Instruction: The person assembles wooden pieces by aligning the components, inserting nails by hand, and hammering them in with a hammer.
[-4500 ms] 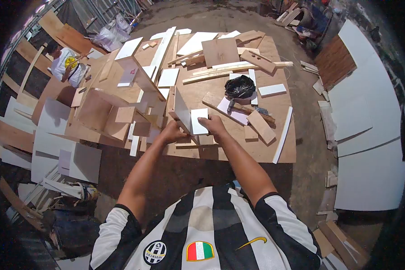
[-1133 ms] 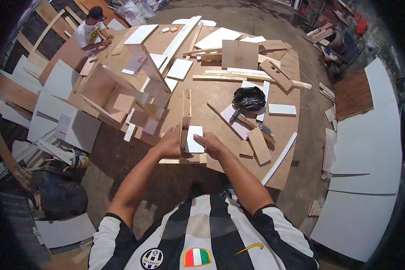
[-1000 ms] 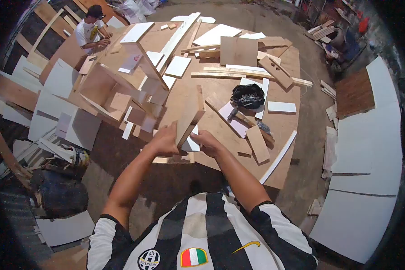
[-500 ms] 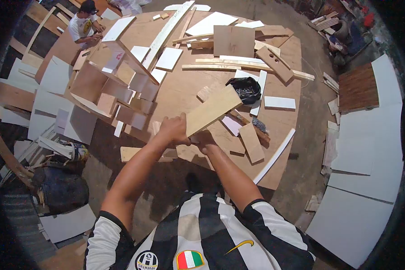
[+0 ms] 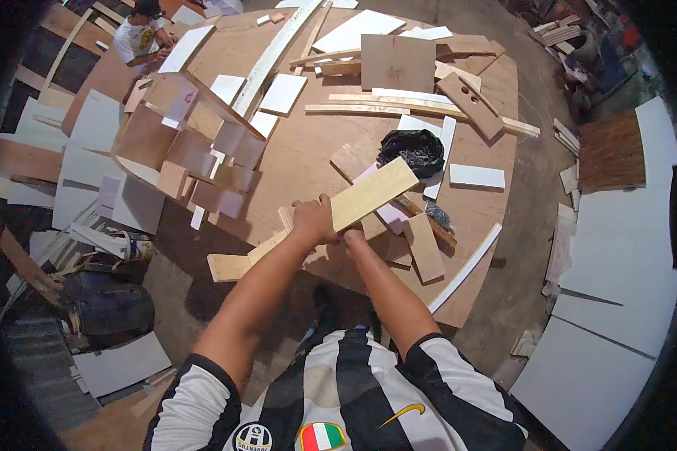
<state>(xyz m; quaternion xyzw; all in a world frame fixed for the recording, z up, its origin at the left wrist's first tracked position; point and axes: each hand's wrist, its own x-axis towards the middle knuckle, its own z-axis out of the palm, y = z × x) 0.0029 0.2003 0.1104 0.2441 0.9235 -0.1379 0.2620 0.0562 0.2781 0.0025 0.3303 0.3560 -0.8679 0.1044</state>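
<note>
A long pale wooden board [image 5: 376, 194] lies diagonally across the front of the table, its lower left part reaching past the table edge to a short end piece [image 5: 229, 267]. My left hand [image 5: 314, 221] is wrapped over the board near its middle. Low beside it, under the board's near edge, is my right hand [image 5: 356, 239], its fingers mostly hidden. Just beyond the board's upper end sits a black plastic bag [image 5: 411, 153] of small dark items. Wood blocks [image 5: 424, 248] lie to the right of my right hand.
Shelf-like wooden assemblies [image 5: 147, 139] stand on the table's left side. White panels [image 5: 283, 94] and wooden strips [image 5: 357, 110] lie farther back on the table [image 5: 301, 158]. A co-worker [image 5: 137, 37] is at the far left. Large white sheets [image 5: 609, 248] are at right.
The board has swung from upright to a diagonal lying across the hands, and its long face now shows. The white face beside my right hand is out of sight. My left hand has moved right.
</note>
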